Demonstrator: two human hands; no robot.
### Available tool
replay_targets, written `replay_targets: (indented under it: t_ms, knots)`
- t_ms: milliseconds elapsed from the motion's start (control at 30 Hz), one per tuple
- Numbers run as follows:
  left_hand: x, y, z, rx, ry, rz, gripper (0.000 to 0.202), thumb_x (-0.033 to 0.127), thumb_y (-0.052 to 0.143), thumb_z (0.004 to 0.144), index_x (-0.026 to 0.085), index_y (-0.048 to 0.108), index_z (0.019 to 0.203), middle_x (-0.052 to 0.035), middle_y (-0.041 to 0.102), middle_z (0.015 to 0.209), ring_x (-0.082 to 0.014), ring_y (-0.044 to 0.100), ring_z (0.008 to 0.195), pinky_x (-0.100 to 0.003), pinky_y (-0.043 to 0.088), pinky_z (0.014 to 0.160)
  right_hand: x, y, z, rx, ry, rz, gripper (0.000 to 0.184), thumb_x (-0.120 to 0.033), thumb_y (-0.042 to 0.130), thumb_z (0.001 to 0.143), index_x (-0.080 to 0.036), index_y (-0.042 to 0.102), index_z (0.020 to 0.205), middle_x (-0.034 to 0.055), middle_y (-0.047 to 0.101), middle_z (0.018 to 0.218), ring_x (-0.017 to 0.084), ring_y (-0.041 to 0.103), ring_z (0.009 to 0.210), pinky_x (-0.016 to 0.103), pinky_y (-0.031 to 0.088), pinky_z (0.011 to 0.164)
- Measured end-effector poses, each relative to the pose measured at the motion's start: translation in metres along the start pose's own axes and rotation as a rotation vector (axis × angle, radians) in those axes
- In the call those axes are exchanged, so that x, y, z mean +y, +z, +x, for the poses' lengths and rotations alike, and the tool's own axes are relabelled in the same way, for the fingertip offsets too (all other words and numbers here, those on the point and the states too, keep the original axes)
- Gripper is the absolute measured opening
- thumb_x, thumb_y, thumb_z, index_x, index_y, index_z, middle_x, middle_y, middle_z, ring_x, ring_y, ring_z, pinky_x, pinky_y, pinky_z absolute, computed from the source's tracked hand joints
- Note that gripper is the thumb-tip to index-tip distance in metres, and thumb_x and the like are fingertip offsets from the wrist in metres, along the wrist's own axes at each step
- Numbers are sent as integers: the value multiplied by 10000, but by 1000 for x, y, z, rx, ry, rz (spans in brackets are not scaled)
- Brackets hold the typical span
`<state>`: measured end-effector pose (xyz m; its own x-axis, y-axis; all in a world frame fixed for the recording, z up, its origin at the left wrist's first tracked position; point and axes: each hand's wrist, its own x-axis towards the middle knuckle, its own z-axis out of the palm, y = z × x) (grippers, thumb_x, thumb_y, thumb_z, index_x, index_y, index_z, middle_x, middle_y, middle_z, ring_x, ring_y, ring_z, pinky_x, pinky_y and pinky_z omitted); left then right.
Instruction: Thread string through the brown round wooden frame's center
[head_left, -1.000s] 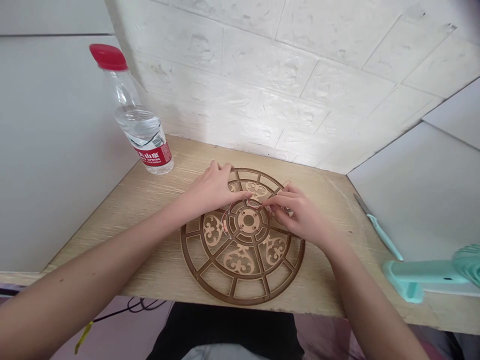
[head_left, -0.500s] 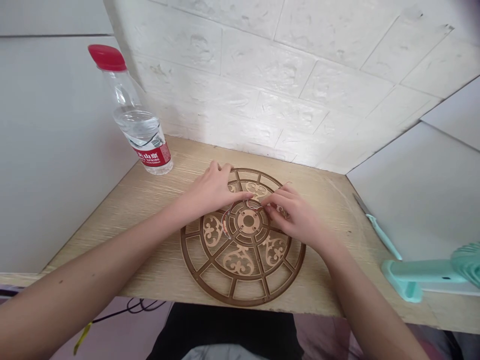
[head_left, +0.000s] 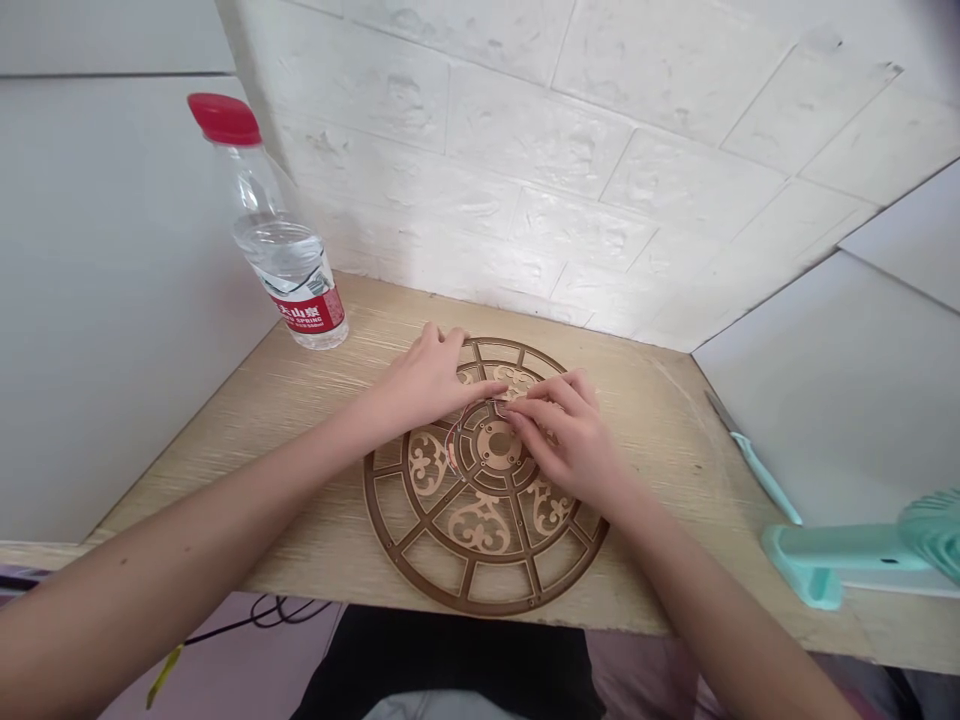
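Note:
A round brown wooden openwork disc (head_left: 469,580) lies flat on the table, with pale scrollwork panels and a pierced hub. Thin red and white wire (head_left: 451,440) curves along the left of its inner ring and passes under my fingers. My left hand (head_left: 429,376) steadies the disc, fingers curled at the far rim and thumb stretched out to the wire above the hub. Close by that thumb, my right hand (head_left: 564,425) pinches the wire at the inner ring between thumb and index finger. The pinched end is mostly hidden by the fingertips.
A water bottle (head_left: 304,290) with a red cap stands at the back left. On the right, a turquoise-handled knife (head_left: 765,477) lies by the side panel, near a mint-green handheld fan (head_left: 840,548). A white brick-pattern wall (head_left: 540,180) rises behind the table (head_left: 292,480).
My right hand has shifted left along the inner ring, bringing its pinching fingertips close to my left thumb. My left hand stays nearly in place, and the view has moved slightly.

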<state>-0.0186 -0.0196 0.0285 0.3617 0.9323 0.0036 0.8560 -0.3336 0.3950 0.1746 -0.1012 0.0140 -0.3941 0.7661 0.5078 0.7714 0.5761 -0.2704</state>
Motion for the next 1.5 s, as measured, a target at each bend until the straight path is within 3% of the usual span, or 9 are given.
replay_targets:
  t_ms: [133, 300, 533, 700, 933, 1000, 1167, 1500]
  knots:
    - [-2, 1, 0, 6, 12, -23, 852, 834, 371, 700, 219, 445, 1285, -149, 470, 1185, -344, 592, 995, -424, 489, 779, -4, 0, 1, -69, -66, -108, 272, -269, 512, 912, -212, 671, 1125, 104, 590, 1023, 248, 442, 948, 427, 452, 856]
    - [-4, 2, 0, 12, 41, -45, 798, 799, 378, 732, 209, 454, 1263, -147, 465, 1178, -339, 585, 1017, -424, 484, 817, -2, 1, 1, -109, -85, -170, 285, -274, 499, 917, -209, 665, 1139, 113, 584, 1036, 258, 433, 955, 422, 455, 837]
    - [-3, 1, -1, -3, 52, -68, 779, 757, 403, 749, 209, 442, 1301, -147, 461, 1186, -337, 580, 1043, -423, 475, 848, -2, 6, 1, -2, 24, -117, 208, -264, 512, 916, -171, 654, 1035, 107, 603, 995, 246, 461, 943, 409, 460, 839]
    - [-1, -2, -2, -116, 48, -138, 801, 718, 409, 766, 211, 388, 1385, -148, 416, 1298, -318, 550, 1120, -415, 437, 943, -6, 12, 0, -3, 40, -108, 164, -234, 520, 899, -158, 640, 981, 106, 614, 971, 252, 485, 939, 411, 467, 826]
    - [-3, -5, 1, -280, 78, -144, 1016, 724, 509, 684, 194, 206, 1496, -173, 242, 1469, -336, 473, 1237, -416, 394, 1017, -5, 14, 0, -33, 112, -69, 136, -168, 485, 899, -151, 620, 910, 107, 598, 925, 247, 487, 945, 397, 473, 829]
    - [-4, -3, 1, -274, 85, -139, 1071, 746, 526, 653, 184, 191, 1501, -181, 216, 1480, -347, 447, 1262, -415, 390, 1023, -4, 13, 0, -35, 115, -44, 130, -158, 485, 899, -146, 614, 907, 107, 598, 930, 242, 491, 953, 393, 471, 842]
    - [-6, 1, 1, -216, 95, -165, 1049, 767, 524, 641, 190, 256, 1476, -172, 312, 1401, -328, 504, 1198, -404, 429, 984, -4, 13, 0, -29, 123, 7, 121, -149, 488, 897, -163, 604, 928, 95, 602, 944, 235, 501, 960, 397, 470, 851]
    - [-2, 2, -2, -187, 83, -151, 952, 675, 573, 652, 183, 325, 1427, -156, 372, 1301, -343, 483, 1206, -402, 452, 950, -3, 14, 0, -52, 152, 105, 226, -161, 481, 905, -172, 633, 1072, 103, 578, 989, 230, 531, 987, 395, 481, 861]
